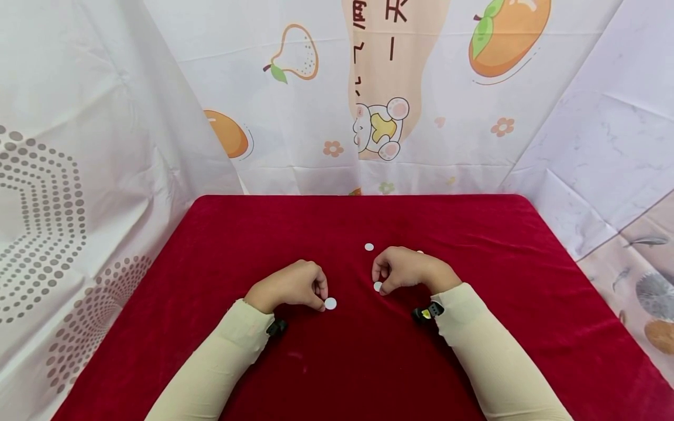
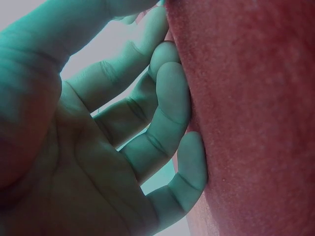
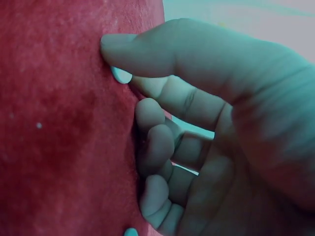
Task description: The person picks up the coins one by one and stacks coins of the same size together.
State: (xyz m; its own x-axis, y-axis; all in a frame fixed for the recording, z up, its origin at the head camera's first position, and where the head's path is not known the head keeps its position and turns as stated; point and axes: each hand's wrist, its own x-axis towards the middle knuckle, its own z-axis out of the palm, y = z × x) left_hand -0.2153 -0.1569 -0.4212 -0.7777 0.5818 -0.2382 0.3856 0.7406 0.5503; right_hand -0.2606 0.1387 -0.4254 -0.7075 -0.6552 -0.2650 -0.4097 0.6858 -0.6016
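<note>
On the red cloth, the left hand [image 1: 301,285] has its thumb and index fingertips at the edge of a small white round disc [image 1: 330,303], which it pinches. In the left wrist view its other fingers [image 2: 172,93] bend against the cloth, and the fingertip contact is cut off at the top. The right hand [image 1: 408,270] pinches a second white disc [image 1: 377,286] between thumb and index finger; that disc [image 3: 121,75] stands tilted on edge in the right wrist view. The remaining right fingers curl beneath the palm, touching or close to the cloth.
Another white disc [image 1: 369,247] lies beyond the right hand's fingers. One more disc [image 1: 420,252] shows partly behind that hand. The table carries a red velvety cloth [image 1: 274,228] with slight creases. Printed curtains [image 1: 310,117] hang behind and at both sides.
</note>
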